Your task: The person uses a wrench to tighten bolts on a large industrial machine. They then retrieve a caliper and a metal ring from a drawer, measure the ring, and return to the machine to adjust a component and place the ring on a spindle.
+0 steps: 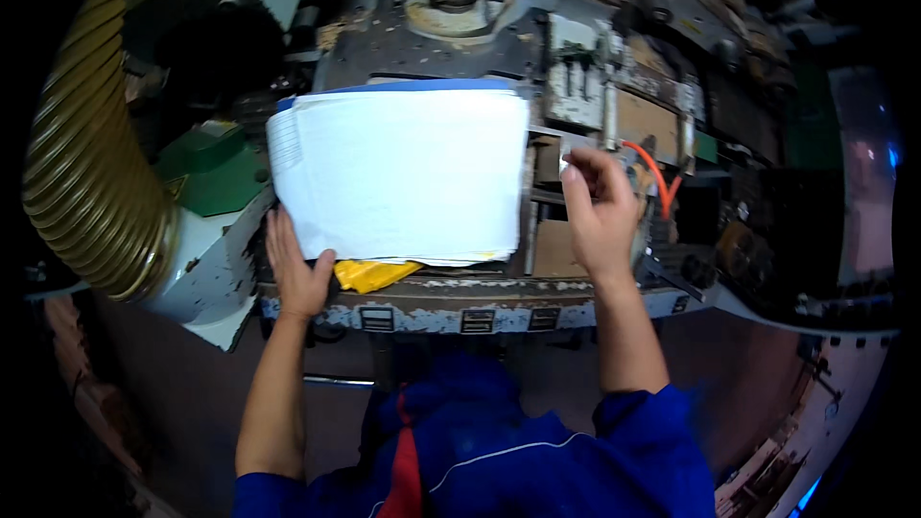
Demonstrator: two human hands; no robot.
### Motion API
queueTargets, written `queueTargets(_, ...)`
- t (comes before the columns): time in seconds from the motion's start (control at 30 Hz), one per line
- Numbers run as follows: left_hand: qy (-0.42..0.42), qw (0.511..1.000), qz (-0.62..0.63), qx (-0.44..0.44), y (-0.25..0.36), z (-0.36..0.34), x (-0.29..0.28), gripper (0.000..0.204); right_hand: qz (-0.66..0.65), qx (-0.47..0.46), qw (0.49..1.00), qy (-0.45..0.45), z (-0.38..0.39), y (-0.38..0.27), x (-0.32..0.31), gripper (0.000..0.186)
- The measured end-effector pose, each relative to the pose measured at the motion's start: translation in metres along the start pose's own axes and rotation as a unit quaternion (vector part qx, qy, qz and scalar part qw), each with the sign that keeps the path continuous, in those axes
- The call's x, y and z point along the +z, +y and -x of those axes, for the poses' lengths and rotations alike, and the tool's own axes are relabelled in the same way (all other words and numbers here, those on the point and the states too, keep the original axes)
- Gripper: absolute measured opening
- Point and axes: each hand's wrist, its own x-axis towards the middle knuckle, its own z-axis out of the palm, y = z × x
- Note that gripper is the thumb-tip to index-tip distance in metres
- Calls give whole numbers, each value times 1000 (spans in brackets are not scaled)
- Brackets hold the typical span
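A stack of white paper sheets (403, 173) lies on a blue folder (413, 86), whose edge shows along the far side. My left hand (299, 267) rests at the stack's near left corner, fingers stretched along the side and thumb apart at the near edge. A yellow cloth or bag (376, 274) sticks out from under the near edge of the sheets. To the right of the stack, my right hand (602, 203) is raised with thumb and fingers curled together. Something small and pale shows at its fingertips, too small and blurred to name.
The stack lies on a worn metal machine table (422, 312). A ribbed yellowish hose (91, 149) and a green housing (213, 168) stand at the left. Behind the sheets rises a round machine base (459, 11). An orange strip (657, 177) lies right of my right hand.
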Motion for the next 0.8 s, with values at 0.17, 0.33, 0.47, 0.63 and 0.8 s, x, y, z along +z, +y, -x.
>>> queueTargets(0.17,24,999,24,17,-11,-4,12,91,15,61,989,135,86,19,-83,22)
queueTargets(0.33,31,999,38,11,-11,-1,17,87,90,125,960,233,188,16,-153,23)
queueTargets(0.47,38,998,57,15,-10,1,18,86,145,170,936,272,262,27,-190,22)
queueTargets(0.63,32,993,113,20,-30,9,23,86,153,200,930,269,313,30,-183,23)
queueTargets(0.8,34,970,239,-35,10,28,-5,74,134,203,946,216,313,35,-146,22)
